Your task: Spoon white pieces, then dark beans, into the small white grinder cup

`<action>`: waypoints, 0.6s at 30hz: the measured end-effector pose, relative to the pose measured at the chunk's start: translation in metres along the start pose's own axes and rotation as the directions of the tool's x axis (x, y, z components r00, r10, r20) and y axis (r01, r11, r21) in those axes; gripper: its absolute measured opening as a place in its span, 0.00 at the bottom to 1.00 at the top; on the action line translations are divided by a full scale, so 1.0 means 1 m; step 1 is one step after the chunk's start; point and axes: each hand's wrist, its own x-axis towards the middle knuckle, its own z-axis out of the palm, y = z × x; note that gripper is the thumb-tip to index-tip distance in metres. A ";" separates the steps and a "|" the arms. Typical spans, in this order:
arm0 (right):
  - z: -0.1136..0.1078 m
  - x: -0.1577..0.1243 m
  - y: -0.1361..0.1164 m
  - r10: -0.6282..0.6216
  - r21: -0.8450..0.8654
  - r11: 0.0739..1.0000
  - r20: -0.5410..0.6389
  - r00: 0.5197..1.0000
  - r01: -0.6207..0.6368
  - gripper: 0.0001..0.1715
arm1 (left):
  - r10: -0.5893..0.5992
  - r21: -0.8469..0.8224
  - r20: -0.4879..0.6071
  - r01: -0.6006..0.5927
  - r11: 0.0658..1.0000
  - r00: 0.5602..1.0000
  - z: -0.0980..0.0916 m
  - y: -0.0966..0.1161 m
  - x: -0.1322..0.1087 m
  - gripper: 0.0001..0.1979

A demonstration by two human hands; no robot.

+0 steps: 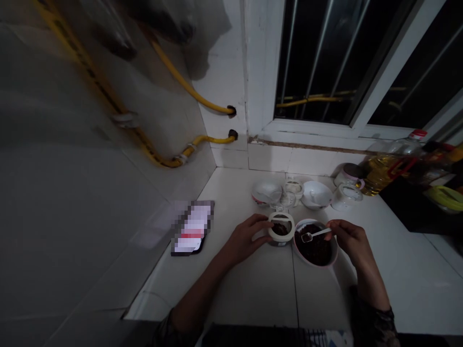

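Observation:
My left hand (251,237) grips a small seasoning jar (281,239) from its left side, thumb and fingers at the cream-coloured rim. Something dark lies inside the jar. Between the fingertips of my right hand (350,239) is the handle of a small white spoon (320,233). The spoon's bowl, with a little dark stuff in it, is over a white bowl (335,260) with a pinkish rim. Dark reddish-brown contents (315,250) fill much of that bowl. Jar and bowl stand side by side, almost touching.
Behind them stand a clear bowl (266,192), another small jar (293,187), a white bowl (317,194) and lidded jars (346,196). An oil bottle (383,166) stands back right by a dark box (408,207). A phone (193,229) lies left; yellow pipes (166,161) run along the wall.

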 end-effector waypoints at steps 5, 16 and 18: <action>0.000 0.000 -0.002 0.009 0.067 0.998 -0.029 1.000 -0.007 0.23 | 0.007 -0.020 -0.013 -0.007 1.000 1.000 0.000 -0.001 -0.001 0.13; 0.001 0.002 0.001 -0.005 0.036 0.999 -0.059 0.998 0.007 0.24 | 0.015 0.005 -0.011 -0.015 1.000 1.000 -0.001 0.001 0.001 0.13; 0.002 0.002 0.000 -0.008 0.027 1.000 -0.066 0.998 0.010 0.23 | 0.022 0.006 -0.016 -0.022 1.000 1.000 -0.002 0.002 0.001 0.13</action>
